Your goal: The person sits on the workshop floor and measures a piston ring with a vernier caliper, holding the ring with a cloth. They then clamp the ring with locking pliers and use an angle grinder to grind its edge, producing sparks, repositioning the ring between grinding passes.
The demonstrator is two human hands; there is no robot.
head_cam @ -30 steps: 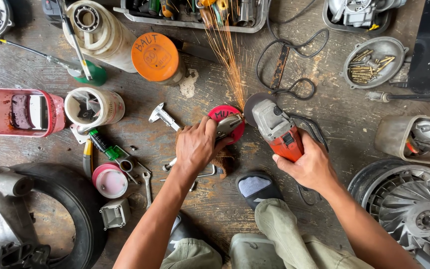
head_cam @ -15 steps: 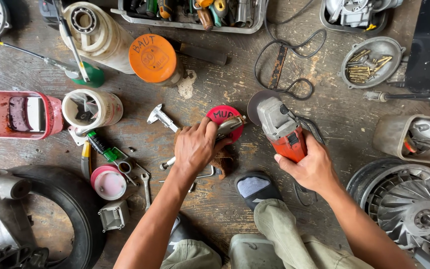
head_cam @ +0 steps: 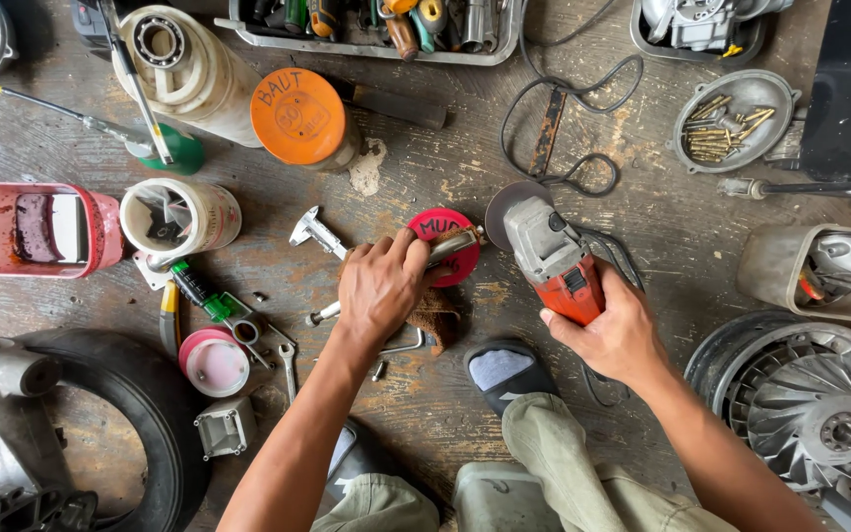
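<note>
My left hand (head_cam: 381,286) presses a metal rod (head_cam: 450,246) down on a red lid (head_cam: 445,244), with a brown rag (head_cam: 437,317) under the palm. My right hand (head_cam: 615,330) grips the red and grey angle grinder (head_cam: 549,258) by its body. The grinder's disc (head_cam: 502,205) sits just right of the rod's end. No sparks show. The grinder's black cable (head_cam: 563,118) loops away across the wooden floor.
An orange-lidded container (head_cam: 299,116) and a white cylinder (head_cam: 184,64) lie at upper left. A tool tray (head_cam: 376,25) runs along the top. A bowl of brass bolts (head_cam: 736,120) sits upper right, a fan wheel (head_cam: 819,414) lower right, a tyre (head_cam: 120,414) lower left.
Sparks flew up from the disc one second ago and have stopped. The grinder has drawn slightly right, away from the rod. My left hand stays on the rod.
</note>
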